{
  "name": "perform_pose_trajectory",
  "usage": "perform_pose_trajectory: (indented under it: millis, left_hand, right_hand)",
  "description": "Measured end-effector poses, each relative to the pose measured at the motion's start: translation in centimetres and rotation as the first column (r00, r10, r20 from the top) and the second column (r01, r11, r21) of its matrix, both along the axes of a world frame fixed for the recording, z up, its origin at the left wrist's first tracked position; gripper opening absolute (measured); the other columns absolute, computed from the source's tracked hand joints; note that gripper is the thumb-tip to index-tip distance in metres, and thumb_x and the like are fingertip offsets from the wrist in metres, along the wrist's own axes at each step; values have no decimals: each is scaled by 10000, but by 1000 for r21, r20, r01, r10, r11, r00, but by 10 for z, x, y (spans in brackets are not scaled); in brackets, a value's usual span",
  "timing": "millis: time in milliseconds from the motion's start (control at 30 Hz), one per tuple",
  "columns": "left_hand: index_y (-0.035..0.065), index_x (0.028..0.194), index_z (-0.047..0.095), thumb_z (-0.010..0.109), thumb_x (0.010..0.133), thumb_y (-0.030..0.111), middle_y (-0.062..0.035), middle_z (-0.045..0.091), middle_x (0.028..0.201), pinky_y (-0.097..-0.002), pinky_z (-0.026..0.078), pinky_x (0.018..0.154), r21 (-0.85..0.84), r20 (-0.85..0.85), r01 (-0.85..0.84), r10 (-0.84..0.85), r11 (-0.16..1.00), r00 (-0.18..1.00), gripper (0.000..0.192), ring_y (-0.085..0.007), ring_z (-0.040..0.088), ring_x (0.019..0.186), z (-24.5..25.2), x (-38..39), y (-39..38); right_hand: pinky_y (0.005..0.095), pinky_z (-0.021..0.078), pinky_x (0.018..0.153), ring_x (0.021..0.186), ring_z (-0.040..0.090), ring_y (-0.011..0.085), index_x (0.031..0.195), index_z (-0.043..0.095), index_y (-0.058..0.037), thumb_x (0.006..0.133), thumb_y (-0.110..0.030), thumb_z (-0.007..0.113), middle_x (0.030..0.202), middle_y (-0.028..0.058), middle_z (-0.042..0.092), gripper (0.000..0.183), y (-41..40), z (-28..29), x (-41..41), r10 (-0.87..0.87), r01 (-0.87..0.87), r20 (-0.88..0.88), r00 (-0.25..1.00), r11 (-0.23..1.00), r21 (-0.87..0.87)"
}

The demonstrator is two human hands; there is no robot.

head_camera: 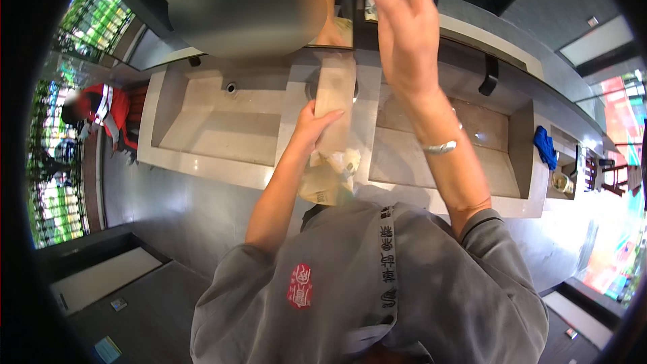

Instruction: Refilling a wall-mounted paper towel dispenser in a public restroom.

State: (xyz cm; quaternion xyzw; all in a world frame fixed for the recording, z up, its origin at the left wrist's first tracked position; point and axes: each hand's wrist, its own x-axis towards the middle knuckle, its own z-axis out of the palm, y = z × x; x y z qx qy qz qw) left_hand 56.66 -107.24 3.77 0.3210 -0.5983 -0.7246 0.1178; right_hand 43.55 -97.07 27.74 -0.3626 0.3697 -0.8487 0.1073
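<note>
My left hand grips a long beige block, which looks like a stack of folded paper towels, with the thumb lying across its face. The block is held over the counter between two sinks, partly covering a round opening behind it. Close to my body, a crumpled, printed wrapper hangs at the block's near end; whether they are joined I cannot tell. My right hand is raised toward the mirror, fingers stretched out and nothing seen in it. A silver bangle circles that forearm.
A basin with a drain lies left, another basin right, under a black faucet. A blue cloth rests on the right counter. Beyond the left end, a person in a red vest is bent over.
</note>
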Motion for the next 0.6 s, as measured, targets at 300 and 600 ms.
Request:
perform_pose_trajectory:
  millis: [300,600]
  left_hand:
    - [6,1244,477,624,830,96,-122,608,1119,-352,506,836,259,-226,81,-21,962,974,448,-225,613,975,66,-11,77]
    - [9,1227,449,717,769,102,-108,604,1077,-303,500,803,-4,-107,306,-305,952,946,539,-184,589,964,35,-38,201]
  right_hand:
    - [347,344,1020,1256,414,181,1387,356,-97,884,-458,583,1358,65,448,660,137,-219,-2,169,-473,650,741,819,326]
    - [327,338,1047,1252,419,179,1374,345,-32,968,-319,466,1357,79,447,512,237,-219,-5,378,-459,638,670,887,-44]
